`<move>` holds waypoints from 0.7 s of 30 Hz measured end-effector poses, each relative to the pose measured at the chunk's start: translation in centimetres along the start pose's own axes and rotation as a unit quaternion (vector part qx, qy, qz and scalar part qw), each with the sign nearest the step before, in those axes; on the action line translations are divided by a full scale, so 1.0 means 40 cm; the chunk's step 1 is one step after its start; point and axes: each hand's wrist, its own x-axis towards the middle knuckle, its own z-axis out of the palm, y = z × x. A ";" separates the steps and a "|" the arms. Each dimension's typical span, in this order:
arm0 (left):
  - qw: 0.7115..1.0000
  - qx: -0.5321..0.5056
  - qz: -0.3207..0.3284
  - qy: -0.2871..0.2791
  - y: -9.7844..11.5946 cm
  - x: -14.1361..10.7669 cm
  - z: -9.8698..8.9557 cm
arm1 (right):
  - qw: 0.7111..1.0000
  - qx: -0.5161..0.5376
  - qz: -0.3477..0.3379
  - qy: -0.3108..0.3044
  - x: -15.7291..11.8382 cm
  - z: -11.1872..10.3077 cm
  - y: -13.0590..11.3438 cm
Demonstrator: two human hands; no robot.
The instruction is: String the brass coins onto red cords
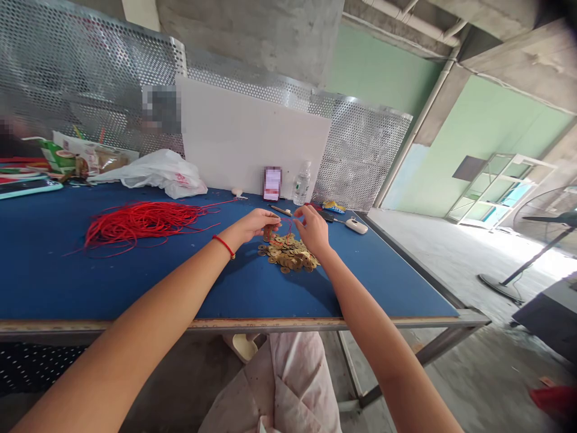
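Observation:
My left hand (253, 224), with a red bracelet at the wrist, is closed on a few brass coins (268, 233) just above the table. Thin red cord (288, 225) runs from there across to my right hand (314, 230), whose thumb and fingers pinch it. Beneath both hands lies a loose pile of round brass coins (294, 257) with holes in the middle. Left of my hands, a big tangled bundle of red cords (139, 224) rests on the blue tabletop (180, 276).
Behind the hands stand a lit phone (272, 183) and a clear plastic bottle (302, 183). A white plastic bag (166, 173) sits at the back left. On the right are a yellow-blue packet (333, 207) and a white oval device (356, 225). A white board (243, 132) rises behind.

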 end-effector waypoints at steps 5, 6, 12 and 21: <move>1.000 0.002 -0.003 -0.028 0.000 -0.001 -0.003 | 0.998 0.006 -0.017 -0.065 0.000 0.002 -0.003; 0.999 0.003 0.000 -0.034 0.000 -0.001 -0.004 | 0.997 0.007 -0.013 -0.074 0.000 0.006 -0.002; 0.999 0.016 -0.006 -0.028 -0.009 0.004 -0.010 | 0.993 -0.030 -0.026 -0.110 0.003 0.012 0.012; 0.990 0.098 -0.038 -0.089 -0.002 -0.011 0.010 | 0.986 -0.007 -0.161 -0.044 0.008 -0.030 0.022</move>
